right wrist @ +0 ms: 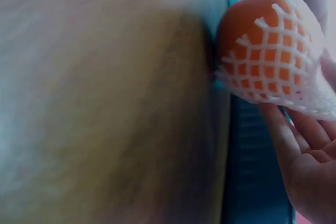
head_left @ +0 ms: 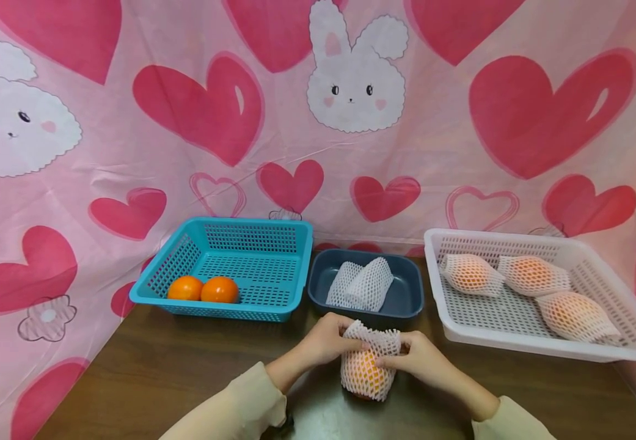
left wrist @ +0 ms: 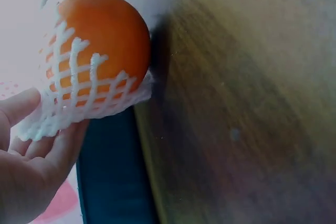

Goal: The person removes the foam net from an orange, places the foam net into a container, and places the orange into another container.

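Both hands hold an orange (left wrist: 113, 30) partly covered by a white foam net sleeve (head_left: 369, 373), close over the table in front of the dark blue tray. My left hand (head_left: 325, 339) pinches the sleeve's upper left edge, thumb on the near side. On the opposite side my right hand (head_left: 422, 360) grips the net with its thumb in front and fingers behind. In both wrist views the orange's lower end shows bare outside the net, and the sleeve (right wrist: 278, 61) wraps the rest of it.
A blue basket (head_left: 287, 310) with two bare oranges (head_left: 220, 289) stands at the left. Behind the hands, a dark blue tray (head_left: 408, 287) holds white foam nets (head_left: 369, 286). The white basket (head_left: 493, 339) at the right contains three net-wrapped oranges (head_left: 576, 316). A heart-patterned cloth hangs behind.
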`<state>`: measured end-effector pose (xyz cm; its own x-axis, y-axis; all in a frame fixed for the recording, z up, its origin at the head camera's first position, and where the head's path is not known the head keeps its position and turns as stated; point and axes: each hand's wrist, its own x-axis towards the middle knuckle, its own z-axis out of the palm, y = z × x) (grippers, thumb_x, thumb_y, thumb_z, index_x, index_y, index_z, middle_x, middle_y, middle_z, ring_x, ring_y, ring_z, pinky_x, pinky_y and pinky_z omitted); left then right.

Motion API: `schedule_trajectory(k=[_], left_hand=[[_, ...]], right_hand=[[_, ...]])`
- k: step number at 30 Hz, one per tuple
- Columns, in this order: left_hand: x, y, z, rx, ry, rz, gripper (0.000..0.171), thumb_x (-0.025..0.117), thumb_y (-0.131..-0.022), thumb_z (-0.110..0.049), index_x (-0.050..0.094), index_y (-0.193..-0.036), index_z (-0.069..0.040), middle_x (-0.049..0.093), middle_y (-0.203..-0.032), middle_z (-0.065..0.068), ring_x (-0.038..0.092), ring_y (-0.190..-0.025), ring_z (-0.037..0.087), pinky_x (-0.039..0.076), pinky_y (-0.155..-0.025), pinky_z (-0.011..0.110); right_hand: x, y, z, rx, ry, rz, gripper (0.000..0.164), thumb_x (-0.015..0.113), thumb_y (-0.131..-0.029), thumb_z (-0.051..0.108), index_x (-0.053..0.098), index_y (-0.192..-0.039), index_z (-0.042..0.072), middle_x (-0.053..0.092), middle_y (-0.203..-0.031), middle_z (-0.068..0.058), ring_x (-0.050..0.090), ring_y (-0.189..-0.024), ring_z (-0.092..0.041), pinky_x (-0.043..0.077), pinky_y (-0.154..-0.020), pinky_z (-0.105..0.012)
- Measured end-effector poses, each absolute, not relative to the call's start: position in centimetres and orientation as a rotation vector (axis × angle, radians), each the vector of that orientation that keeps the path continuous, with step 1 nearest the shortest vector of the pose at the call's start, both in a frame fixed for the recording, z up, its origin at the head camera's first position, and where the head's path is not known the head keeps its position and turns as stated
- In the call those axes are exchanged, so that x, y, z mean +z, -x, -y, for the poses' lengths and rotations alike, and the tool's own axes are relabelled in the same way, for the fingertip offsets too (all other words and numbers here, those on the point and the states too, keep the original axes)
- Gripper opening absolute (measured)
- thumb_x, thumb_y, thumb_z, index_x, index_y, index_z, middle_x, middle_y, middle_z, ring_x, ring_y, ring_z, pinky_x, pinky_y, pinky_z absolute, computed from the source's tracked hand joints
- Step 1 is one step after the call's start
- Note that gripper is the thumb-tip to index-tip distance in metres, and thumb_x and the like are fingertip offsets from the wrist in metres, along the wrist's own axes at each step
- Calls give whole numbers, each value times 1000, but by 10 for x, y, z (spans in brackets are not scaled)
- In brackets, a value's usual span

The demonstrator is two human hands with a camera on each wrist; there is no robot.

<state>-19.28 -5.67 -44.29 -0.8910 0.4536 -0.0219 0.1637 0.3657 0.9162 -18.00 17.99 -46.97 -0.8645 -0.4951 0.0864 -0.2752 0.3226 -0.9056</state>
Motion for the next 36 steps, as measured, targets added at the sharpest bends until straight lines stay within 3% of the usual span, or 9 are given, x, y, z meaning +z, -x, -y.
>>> schedule_trajectory(k=[8, 16, 20, 26, 33, 36], left_hand=[[-438, 195, 57, 1534, -574, -2363, 14, 82, -87, -15, 79, -95, -3, 71, -78, -3, 55, -68, 5, 50, -61, 21], [-435, 198, 63, 1344, -656, -2371, 33, 83, -85, -25, 75, -114, -10, 71, -94, -9, 59, -82, 5, 52, -79, 24], [-436, 197, 67, 1290, -672, -2324, 40, 86, -82, -27, 73, -117, -11, 71, -96, -11, 62, -85, 5, 53, -81, 25], [-439, 196, 73, 1235, -707, -2286, 48, 86, -81, -43, 71, -118, -16, 70, -98, -11, 62, -85, 7, 53, -80, 28], [-437, 195, 71, 1171, -793, -2258, 56, 92, -76, -24, 66, -125, -14, 67, -105, -15, 61, -91, 3, 49, -89, 23], [-446, 196, 70, 1130, -865, -2258, 57, 92, -76, -32, 66, -124, -14, 67, -107, -15, 61, -93, 2, 49, -89, 23]], right_hand=[[-466, 183, -173, -1635, 570, -2393, 31, 86, -83, 15, 75, -99, -8, 73, -86, -7, 61, -74, -5, 54, -65, -25], [-464, 182, -170, -1704, 581, -2390, 28, 85, -84, 12, 74, -100, -8, 74, -88, -7, 62, -75, -6, 55, -66, -26], [-466, 181, -164, -1735, 587, -2379, 28, 84, -83, 9, 73, -100, -10, 73, -88, -9, 63, -77, -6, 55, -68, -25], [-463, 182, -158, -1753, 554, -2342, 34, 83, -85, 11, 71, -107, -11, 74, -96, -12, 66, -84, -9, 57, -75, -26], [-453, 184, -155, -1852, 409, -2289, 38, 81, -88, 11, 69, -117, -11, 73, -106, -15, 66, -91, -13, 56, -81, -25], [-450, 188, -154, -1905, 351, -2258, 37, 79, -90, 9, 68, -118, -11, 73, -106, -14, 66, -91, -15, 56, -81, -27]])
